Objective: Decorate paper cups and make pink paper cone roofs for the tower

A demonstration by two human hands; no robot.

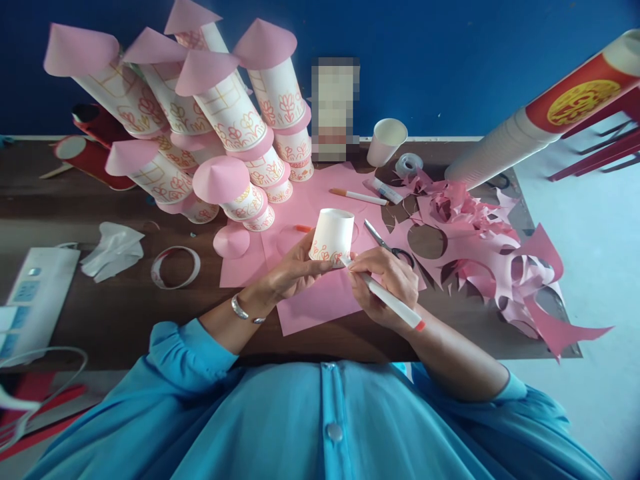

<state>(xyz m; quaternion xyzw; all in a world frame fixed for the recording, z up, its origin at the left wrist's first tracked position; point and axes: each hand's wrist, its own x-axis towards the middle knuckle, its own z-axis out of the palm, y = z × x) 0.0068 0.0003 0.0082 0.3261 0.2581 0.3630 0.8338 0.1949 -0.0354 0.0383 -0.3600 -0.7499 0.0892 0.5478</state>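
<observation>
My left hand point(299, 267) is wrapped round the lower side of a white paper cup point(333, 230), which is upside down with red flower drawings along its rim. In my right hand point(383, 280) is a white marker pen point(395, 303) with a red end, its tip against or very near the cup's rim. Under both hands lie pink paper sheets point(320, 307). Scissors point(380, 237) lie just beyond my right hand, partly covered by it. An orange cap point(303, 229) shows behind my left hand.
Paper-cup towers point(233, 120) with pink cone roofs stand at the back left. A tall cup stack point(500, 153) leans at the right, near pink scraps point(500, 253). A loose cup point(386, 143), tape roll point(409, 165), another marker point(360, 197) and power strip point(37, 300) lie around.
</observation>
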